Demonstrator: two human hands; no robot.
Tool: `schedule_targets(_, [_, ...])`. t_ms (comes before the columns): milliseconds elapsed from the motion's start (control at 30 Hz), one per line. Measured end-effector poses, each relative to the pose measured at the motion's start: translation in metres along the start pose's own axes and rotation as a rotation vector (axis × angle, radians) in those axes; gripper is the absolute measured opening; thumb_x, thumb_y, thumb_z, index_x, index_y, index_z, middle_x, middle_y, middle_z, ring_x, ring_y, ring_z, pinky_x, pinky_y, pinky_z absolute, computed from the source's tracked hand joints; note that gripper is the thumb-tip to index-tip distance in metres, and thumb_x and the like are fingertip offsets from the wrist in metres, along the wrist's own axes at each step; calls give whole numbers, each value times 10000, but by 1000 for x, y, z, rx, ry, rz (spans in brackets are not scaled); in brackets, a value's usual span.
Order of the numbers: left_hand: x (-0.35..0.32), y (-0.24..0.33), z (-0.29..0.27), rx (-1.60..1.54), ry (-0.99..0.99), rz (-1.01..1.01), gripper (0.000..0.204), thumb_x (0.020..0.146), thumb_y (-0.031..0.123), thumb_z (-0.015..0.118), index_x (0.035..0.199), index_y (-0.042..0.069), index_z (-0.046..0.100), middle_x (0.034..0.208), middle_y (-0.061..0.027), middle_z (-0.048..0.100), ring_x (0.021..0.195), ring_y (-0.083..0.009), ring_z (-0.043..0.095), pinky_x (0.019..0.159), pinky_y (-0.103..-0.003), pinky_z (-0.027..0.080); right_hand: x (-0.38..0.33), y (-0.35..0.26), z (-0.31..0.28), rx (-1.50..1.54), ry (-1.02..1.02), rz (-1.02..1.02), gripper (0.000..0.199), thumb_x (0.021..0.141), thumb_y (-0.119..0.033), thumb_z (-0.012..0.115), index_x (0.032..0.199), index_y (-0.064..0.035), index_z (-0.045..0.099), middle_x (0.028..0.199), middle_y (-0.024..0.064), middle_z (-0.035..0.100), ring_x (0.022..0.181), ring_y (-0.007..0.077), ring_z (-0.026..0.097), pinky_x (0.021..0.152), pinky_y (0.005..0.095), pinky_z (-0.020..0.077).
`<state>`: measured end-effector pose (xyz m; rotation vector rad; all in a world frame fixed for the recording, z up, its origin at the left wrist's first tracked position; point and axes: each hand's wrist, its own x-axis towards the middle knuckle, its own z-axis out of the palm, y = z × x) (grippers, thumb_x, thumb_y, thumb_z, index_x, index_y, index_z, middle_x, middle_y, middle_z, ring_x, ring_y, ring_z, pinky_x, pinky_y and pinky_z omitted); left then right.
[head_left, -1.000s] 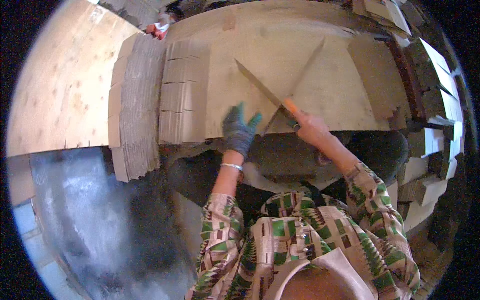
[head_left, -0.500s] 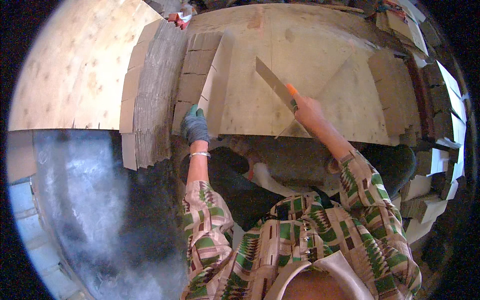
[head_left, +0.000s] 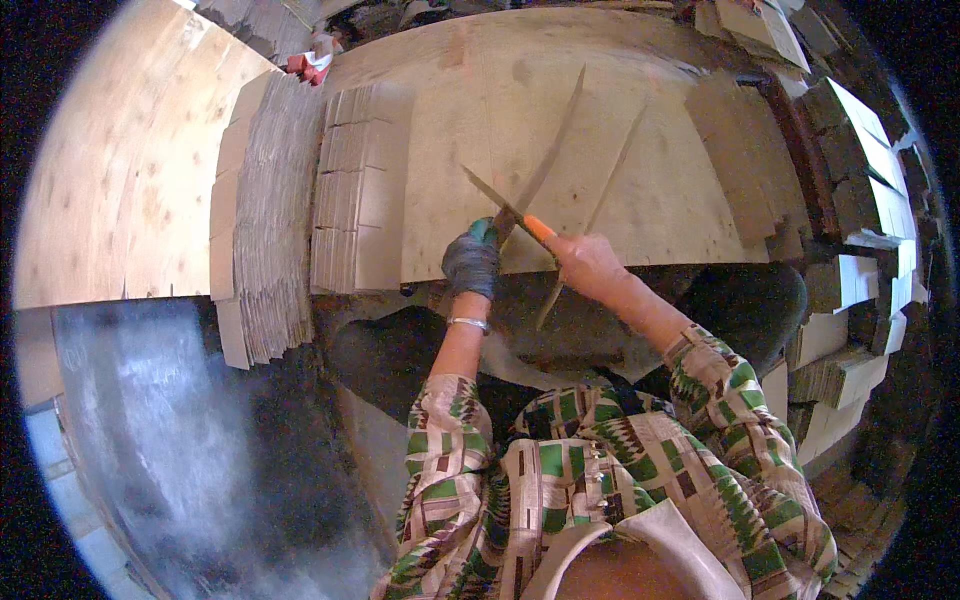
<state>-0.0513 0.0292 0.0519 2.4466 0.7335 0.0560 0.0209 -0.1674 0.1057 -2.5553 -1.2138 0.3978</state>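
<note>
My left hand (head_left: 470, 264), in a grey-and-green glove, is closed at the table's near edge. From it a long, narrow strip (head_left: 556, 140), apparently cardboard, slants up and away over the plywood. In my bare right hand (head_left: 590, 266) is a knife with an orange handle (head_left: 539, 229). Its blade (head_left: 484, 188) points up and left, crossing close to the strip just above my left fingers. Whether blade and strip touch, I cannot tell. Another thin strip (head_left: 618, 165) lies slantwise to the right, its lower end reaching past the table edge beside my right hand.
The plywood table (head_left: 450, 130) spans the front. Slotted cardboard sheets (head_left: 350, 195) are stacked at its left, beside a taller cardboard stack (head_left: 265, 220). More cardboard (head_left: 735, 150) lies at the right, with further piles (head_left: 860, 140) beyond. A red-and-white item (head_left: 312, 64) sits at the far left.
My left hand has left the slotted cardboard stack and moved right, now holding a strip. My right hand has brought the knife lower and left, close to my left hand. The view has shifted slightly.
</note>
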Motion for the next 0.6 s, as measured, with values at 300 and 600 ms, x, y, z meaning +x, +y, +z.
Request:
schedule_targets(300, [24, 19, -15, -13, 363, 164, 716, 863, 577, 652, 1344, 50, 589, 1372, -148, 604, 1269, -385, 544, 1090, -496, 393, -18, 20, -57, 134, 120, 100, 835, 729, 25, 625, 1509, -181, 409, 1310, 224, 580, 1165, 397, 591, 923, 473, 529])
schedule_targets(600, [74, 43, -23, 516, -273, 177, 761, 907, 725, 398, 1496, 245, 453, 1520, -158, 461, 1480, -342, 282, 1177, -630, 109, 2, 39, -2, -290, 248, -147, 211, 755, -90, 660, 961, -122, 688, 1198, 128, 655, 1349, 340, 469, 1090, 489, 418])
